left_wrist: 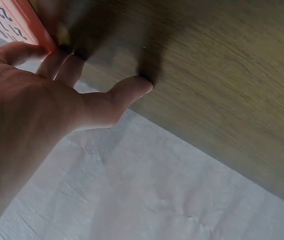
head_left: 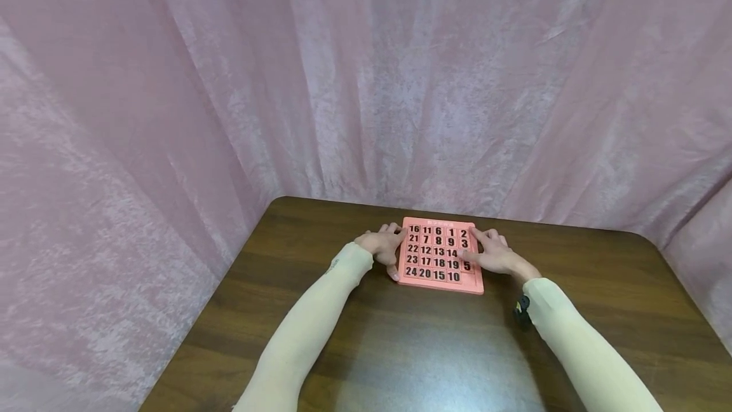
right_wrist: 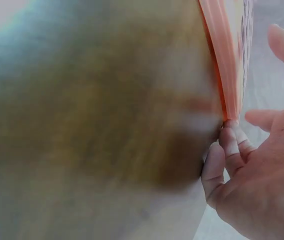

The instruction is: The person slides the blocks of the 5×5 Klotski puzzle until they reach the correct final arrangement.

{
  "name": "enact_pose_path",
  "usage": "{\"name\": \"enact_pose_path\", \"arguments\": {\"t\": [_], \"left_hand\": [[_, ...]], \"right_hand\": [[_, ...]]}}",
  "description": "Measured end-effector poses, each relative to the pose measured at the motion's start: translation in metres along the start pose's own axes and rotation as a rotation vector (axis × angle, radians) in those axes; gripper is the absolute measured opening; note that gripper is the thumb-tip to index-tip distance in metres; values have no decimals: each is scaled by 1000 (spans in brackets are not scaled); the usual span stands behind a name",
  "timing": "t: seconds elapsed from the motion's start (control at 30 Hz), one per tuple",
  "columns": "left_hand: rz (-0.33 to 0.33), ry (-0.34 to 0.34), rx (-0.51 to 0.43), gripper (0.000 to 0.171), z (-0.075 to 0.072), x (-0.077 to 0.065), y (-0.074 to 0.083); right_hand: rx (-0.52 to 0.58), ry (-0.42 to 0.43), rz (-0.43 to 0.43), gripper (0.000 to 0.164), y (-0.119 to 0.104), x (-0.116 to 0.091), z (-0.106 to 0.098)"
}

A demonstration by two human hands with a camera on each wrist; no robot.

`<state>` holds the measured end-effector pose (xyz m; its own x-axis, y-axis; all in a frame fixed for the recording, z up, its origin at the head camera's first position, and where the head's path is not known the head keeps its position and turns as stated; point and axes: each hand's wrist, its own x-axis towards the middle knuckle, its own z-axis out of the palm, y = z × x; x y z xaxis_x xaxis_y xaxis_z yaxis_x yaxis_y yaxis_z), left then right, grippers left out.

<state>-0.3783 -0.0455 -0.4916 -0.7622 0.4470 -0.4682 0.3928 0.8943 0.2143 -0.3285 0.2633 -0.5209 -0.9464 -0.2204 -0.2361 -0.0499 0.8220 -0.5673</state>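
A pink number puzzle board (head_left: 472, 281) with black-numbered square tiles lies flat on the wooden table. Its lower right corner has a bare slot beside tile 10. My left hand (head_left: 382, 245) is at the board's left edge, index fingertip against the rim. In the left wrist view, that hand's thumb (left_wrist: 132, 90) points away from the board, over the table. At the right side rests my right hand (head_left: 495, 255), fingers spread, with its index fingertip at the upper right edge and thumb over the tiles near 14 and 5. The right wrist view shows other fingertips (right_wrist: 229, 140) low at the board's side.
The brown wooden table (head_left: 320, 259) extends on both sides of the board. Behind it and at the sides hang pink velvet curtains (head_left: 366, 81). A small black device (head_left: 521, 307) sits at the right wrist, by the pale sleeve (head_left: 577, 342).
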Motion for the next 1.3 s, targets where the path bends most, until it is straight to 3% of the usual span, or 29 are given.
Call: {"name": "enact_pose_path", "arguments": {"t": [0.3,0.83,0.93,1.13,1.3], "left_hand": [[-5,0,20,137,0,2,-1],[-9,13,14,134,3,5,-1],[-4,18,19,133,4,4,0],[6,14,19,135,5,4,-3],[10,2,15,138,2,6,-4]], "right_hand": [[6,-24,19,92,-2,10,-6],[-11,17,-20,89,-1,-9,2],[-33,21,-49,97,2,-13,3],[-73,8,-108,131,5,-26,13],[-113,-6,-117,139,2,-32,17]]}}
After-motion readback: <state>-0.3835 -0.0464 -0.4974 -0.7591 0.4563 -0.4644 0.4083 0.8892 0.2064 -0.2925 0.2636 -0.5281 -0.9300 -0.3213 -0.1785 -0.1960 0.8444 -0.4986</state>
